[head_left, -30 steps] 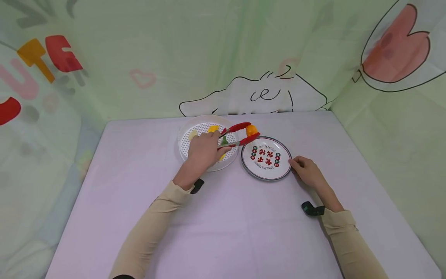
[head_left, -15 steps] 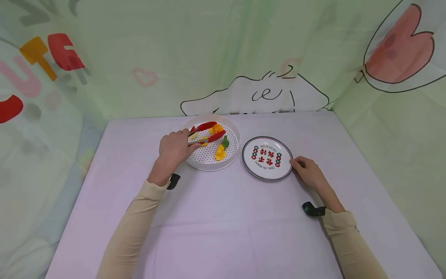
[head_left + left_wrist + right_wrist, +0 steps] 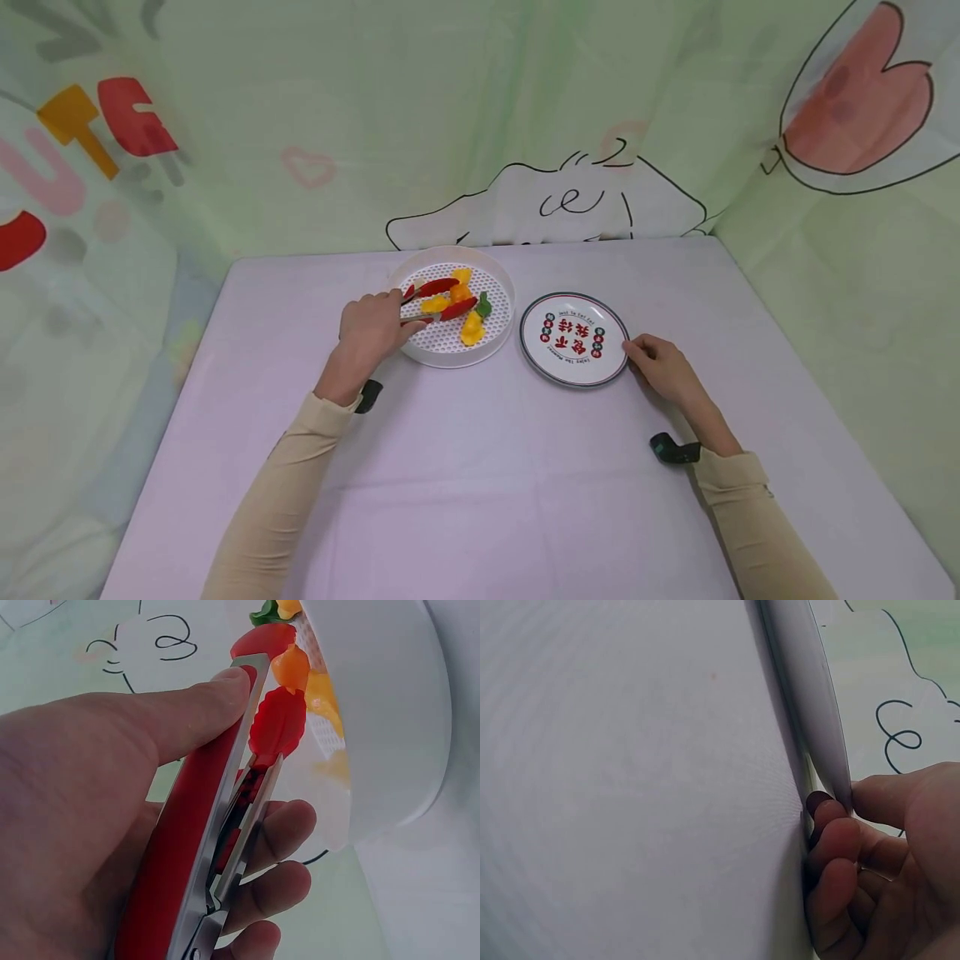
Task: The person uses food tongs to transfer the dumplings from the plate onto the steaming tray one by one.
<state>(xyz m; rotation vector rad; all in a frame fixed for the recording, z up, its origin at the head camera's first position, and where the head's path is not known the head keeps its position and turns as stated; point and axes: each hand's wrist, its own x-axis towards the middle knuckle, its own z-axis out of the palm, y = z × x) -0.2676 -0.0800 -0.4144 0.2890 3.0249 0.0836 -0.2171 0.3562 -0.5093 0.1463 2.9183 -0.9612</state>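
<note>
My left hand (image 3: pixel 372 327) grips a pair of tongs (image 3: pixel 181 855) with red handles and red scalloped tips. The tips reach into a round white basket (image 3: pixel 450 360) with a perforated base. Between them sits a small orange pumpkin-like piece (image 3: pixel 291 669), also visible in the head view as an orange piece (image 3: pixel 460 292). Yellow pieces (image 3: pixel 472 332) and a green piece (image 3: pixel 483 305) lie around it. To the right, my right hand (image 3: pixel 662 368) pinches the rim of a white plate (image 3: pixel 574 340) with red lettering, thumb above and fingers below.
Basket and plate stand side by side near the back of a table (image 3: pixel 480 483) with a pale lilac cover. Behind and beside it hang green printed curtains (image 3: pixel 337 125). Black wrist cameras (image 3: pixel 672 450) are strapped to both wrists.
The left hand with the tongs has moved left, bringing the orange piece from above the plate's edge to the basket, then slightly lower. The right hand and plate stay put.
</note>
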